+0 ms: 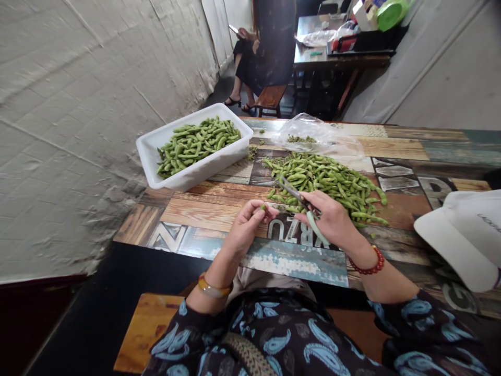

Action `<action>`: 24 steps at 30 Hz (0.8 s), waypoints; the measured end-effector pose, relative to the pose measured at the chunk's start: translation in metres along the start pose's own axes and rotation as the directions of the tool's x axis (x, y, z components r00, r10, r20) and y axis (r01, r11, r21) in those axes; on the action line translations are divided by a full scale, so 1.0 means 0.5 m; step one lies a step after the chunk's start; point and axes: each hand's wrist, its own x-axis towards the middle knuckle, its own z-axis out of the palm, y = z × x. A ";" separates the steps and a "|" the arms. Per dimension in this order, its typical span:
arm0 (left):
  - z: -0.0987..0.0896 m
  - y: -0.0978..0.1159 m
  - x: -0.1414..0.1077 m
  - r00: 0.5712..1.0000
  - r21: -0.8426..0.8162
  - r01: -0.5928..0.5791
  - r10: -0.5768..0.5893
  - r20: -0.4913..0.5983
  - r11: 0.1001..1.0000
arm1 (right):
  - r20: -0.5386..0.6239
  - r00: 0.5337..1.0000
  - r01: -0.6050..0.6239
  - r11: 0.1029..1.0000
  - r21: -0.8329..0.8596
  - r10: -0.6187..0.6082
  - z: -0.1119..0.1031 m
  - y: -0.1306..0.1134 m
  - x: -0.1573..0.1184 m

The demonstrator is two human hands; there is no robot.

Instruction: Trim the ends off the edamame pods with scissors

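My left hand (248, 224) is closed in a pinch over the table's front edge, with a green edamame pod (263, 207) mostly hidden in its fingers. To its right, my right hand (329, 216) grips a pair of scissors (293, 192) with pale green handles, the blades pointing up and left. Those blades lie in front of a loose heap of edamame pods (332, 180) on the table. A white plastic tub (199, 175) at the back left holds many more pods.
A clear plastic bag (297, 128) with small green scraps lies behind the heap. On the right rests a white cap (465, 230). The patterned table (203, 206) stands beside a white wall (78, 130). Beyond it, a seated person (270, 47) holds a phone near another table (309, 60).
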 end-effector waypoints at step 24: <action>0.007 -0.010 0.131 0.947 0.934 -0.292 0.203 0.251 0.207 | -0.119 0.991 0.071 0.997 0.038 -0.066 0.000 0.010 0.002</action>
